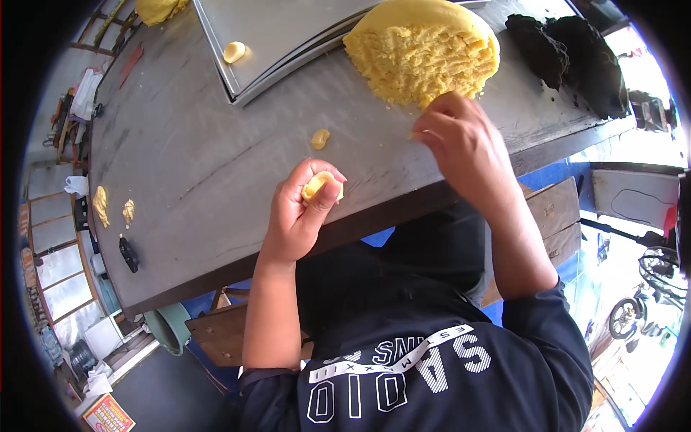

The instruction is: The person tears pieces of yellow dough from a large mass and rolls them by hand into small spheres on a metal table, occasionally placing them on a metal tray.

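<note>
My left hand [295, 216] is closed round a small cup-shaped piece of pale yellow dough [317, 186], with the thumb pressed at its hollow. A small flattened lump of dough [320, 139] lies on the table just beyond that hand. To the right, my right hand [457, 140] hangs over the table with its fingers drawn together. Whatever is between those fingertips is too small to make out. Just past them sits a large mound of yellow dough [425, 54], smooth on top and crumbly on its near side.
A metal tray [288, 43] at the back holds one small dough piece [234, 52]. Black crumpled plastic [576, 61] lies at the far right. Dough scraps [101, 207] and a black object [128, 254] are near the left edge of the grey table [194, 180]. More dough [158, 10] sits far left.
</note>
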The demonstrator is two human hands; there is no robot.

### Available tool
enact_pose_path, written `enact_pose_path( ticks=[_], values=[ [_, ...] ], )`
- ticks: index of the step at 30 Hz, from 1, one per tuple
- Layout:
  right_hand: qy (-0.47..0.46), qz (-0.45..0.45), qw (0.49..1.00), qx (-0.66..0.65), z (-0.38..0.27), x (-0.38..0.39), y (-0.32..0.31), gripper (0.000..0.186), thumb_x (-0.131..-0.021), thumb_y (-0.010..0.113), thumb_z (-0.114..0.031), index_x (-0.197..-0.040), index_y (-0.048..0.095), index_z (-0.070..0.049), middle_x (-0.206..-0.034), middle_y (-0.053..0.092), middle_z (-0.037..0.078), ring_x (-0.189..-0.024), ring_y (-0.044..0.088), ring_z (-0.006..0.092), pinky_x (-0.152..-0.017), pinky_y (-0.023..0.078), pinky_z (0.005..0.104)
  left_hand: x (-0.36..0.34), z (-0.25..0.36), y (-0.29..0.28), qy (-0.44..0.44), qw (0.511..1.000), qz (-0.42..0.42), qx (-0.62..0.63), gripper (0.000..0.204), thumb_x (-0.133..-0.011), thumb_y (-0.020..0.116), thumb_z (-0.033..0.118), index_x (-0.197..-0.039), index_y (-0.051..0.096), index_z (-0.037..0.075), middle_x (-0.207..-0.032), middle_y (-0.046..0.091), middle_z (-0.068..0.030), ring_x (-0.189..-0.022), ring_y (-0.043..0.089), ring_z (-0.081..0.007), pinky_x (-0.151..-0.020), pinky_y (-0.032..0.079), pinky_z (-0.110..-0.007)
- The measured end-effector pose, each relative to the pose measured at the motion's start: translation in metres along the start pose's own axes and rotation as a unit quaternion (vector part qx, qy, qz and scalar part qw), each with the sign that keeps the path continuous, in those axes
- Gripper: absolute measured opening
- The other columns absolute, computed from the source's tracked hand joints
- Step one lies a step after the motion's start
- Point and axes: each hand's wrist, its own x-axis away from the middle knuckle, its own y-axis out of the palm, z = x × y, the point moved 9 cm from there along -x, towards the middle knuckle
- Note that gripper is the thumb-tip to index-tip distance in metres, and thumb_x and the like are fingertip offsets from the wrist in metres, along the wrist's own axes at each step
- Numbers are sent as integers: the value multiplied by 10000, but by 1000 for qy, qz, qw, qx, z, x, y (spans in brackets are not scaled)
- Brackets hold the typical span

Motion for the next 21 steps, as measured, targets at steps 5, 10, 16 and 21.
enact_pose_path(
  ticks=[5,10,16,21],
  values=[
    [-68,2,998,-12,-38,-5,18,89,-966,706,-129,-1032,732,-74,-1040,714,112,-1029,732,344,-887,622,468,-5,7,1,45,997,21,66,413,-1262,522,396,-1149,680,32,-891,569,-2,-734,469,-79,-674,398,-262],
    [-122,-40,989,77,-55,10,24,69,-914,724,-163,-952,742,-109,-1004,681,79,-1014,713,282,-876,616,439,-1,4,-11,67,990,68,106,407,-1265,501,390,-1138,658,36,-994,613,-52,-719,499,-104,-661,425,-277],
    [65,47,990,118,48,7,-46,105,-977,807,-72,-1072,853,-74,-1069,796,120,-1013,775,353,-882,624,468,-4,-4,0,11,997,52,48,141,-1159,744,172,-1158,661,58,-961,629,-17,-719,523,-66,-642,427,-243],
    [-17,17,996,84,17,7,-25,95,-1009,725,-97,-1035,817,-102,-963,738,101,-985,751,368,-856,619,477,-9,21,9,73,992,57,-88,430,-867,1041,191,-1053,678,55,-853,643,-8,-748,612,-99,-690,520,-277]
  ],
)
